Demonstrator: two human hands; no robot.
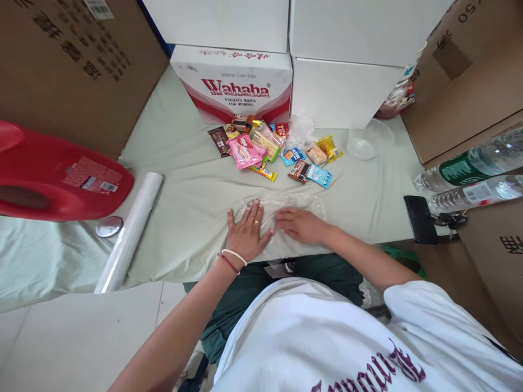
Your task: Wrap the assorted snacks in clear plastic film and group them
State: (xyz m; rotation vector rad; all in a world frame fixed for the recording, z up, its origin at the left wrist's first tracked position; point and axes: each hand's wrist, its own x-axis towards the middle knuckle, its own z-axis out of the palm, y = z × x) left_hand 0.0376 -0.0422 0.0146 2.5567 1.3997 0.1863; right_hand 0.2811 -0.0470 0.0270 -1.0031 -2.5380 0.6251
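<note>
My left hand (247,231) lies flat with fingers spread on a clear plastic bag (286,204) spread on the pale green cloth (183,185). My right hand (300,224) rests palm down on the same bag, fingers stretched toward the left hand and nearly touching it. Neither hand grips anything. Beyond the bag lies a heap of several small snack packets (267,149), among them a pink packet (243,151) and a blue one (319,175).
A Wahaha carton (235,81) and white boxes (339,90) stand behind the snacks. A clear plastic bowl (363,144) sits right of them. A roll of clear film (131,231), a metal lid (109,226) and a red jug (53,177) lie left. Water bottles (469,179) and brown cartons are right.
</note>
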